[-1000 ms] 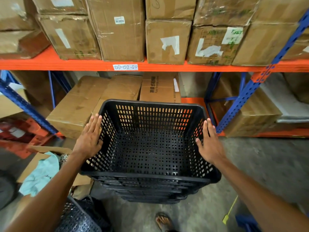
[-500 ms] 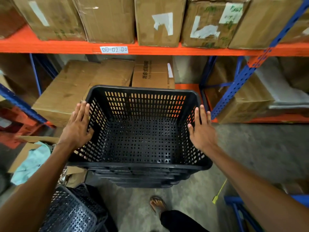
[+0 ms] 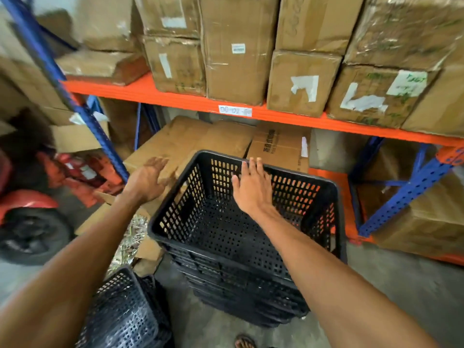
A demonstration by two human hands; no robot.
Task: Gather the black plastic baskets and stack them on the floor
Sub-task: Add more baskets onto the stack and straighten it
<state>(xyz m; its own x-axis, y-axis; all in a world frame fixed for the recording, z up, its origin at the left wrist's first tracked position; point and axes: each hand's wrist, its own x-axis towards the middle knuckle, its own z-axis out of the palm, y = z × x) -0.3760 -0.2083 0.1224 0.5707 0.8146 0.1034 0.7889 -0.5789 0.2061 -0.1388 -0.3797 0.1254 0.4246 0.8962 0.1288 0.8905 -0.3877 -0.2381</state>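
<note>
A stack of nested black plastic baskets [image 3: 251,259] stands on the concrete floor in front of the rack. My right hand [image 3: 251,189] hovers open above the top basket's inside, fingers spread toward its far rim, holding nothing. My left hand [image 3: 148,179] is open to the left of the stack, off the basket, over a cardboard box. More black baskets [image 3: 125,312] lie tilted at the lower left by my left forearm.
An orange and blue rack [image 3: 190,102] carries cardboard boxes [image 3: 236,54] above and more boxes [image 3: 190,141] on the floor level. A red wheeled vehicle [image 3: 30,217] sits at the left. Flattened cardboard and foil lie left of the stack. A sandalled foot [image 3: 244,342] shows at the bottom.
Both hands have come off the top basket's side rims. The left hand moved out to the left; the right moved over the basket's inside. The camera has swung to the left.
</note>
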